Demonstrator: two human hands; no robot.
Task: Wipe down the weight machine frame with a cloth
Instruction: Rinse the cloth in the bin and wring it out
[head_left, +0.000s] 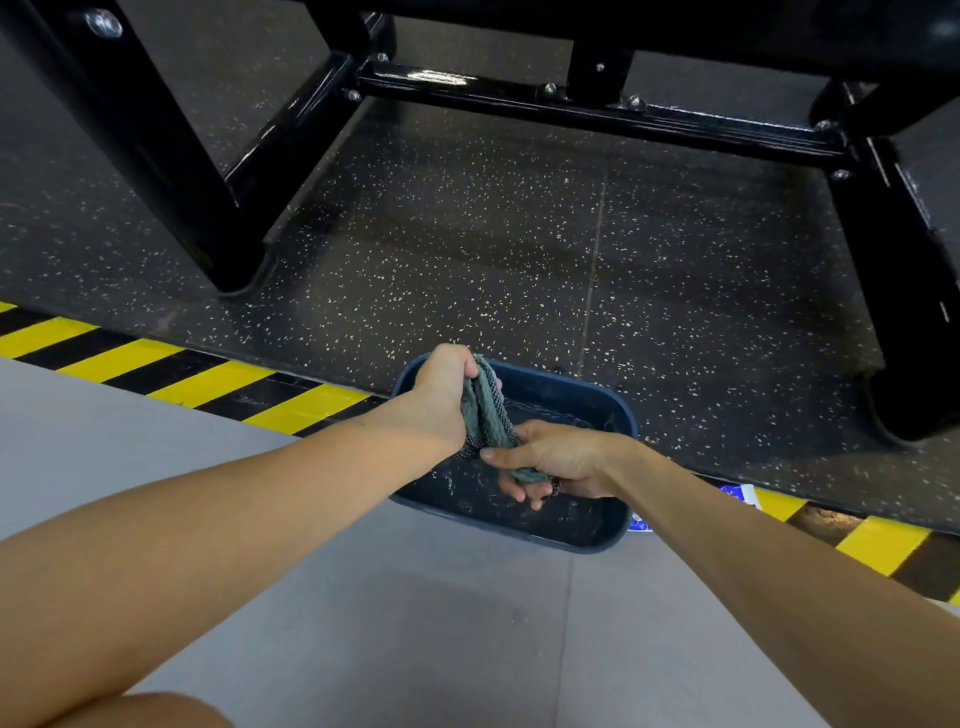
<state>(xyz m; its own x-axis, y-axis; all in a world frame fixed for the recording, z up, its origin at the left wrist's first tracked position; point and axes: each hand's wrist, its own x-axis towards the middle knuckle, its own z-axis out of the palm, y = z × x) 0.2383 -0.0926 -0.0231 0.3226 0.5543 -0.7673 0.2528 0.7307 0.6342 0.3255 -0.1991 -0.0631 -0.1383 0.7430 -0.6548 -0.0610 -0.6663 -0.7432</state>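
A grey-green cloth (485, 410) is twisted into a rope over a dark blue basin (608, 540) holding water. My left hand (441, 389) grips the cloth's upper end, and my right hand (550, 457) grips its lower end just above the water. The black weight machine frame (571, 111) stands on the speckled floor beyond the basin, with a crossbar at the back, a thick leg (171, 171) on the left and another leg (898, 270) on the right.
Yellow and black hazard tape (171, 374) runs diagonally across the floor, dividing the speckled rubber mat (467, 249) from the smooth grey floor (415, 623). A blue and white object (740, 493) peeks out to the right of the basin. My knee (150, 712) shows at the bottom left.
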